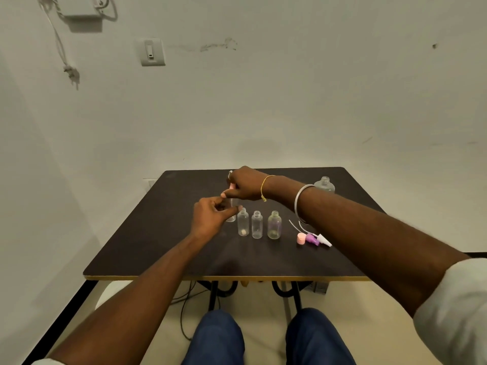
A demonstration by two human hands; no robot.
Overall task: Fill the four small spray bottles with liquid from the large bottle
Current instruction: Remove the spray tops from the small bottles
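Left hand grips one small bottle, right hand pinches pink top; three uncapped bottles beside

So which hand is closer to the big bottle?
Right. The right hand sits left of the large bottle; the left hand is farther left, nearer the table's front edge.

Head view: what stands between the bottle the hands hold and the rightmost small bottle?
The second bottle and third bottle, both uncapped and upright, stand between the held bottle and the rightmost small bottle; the head view shows it.
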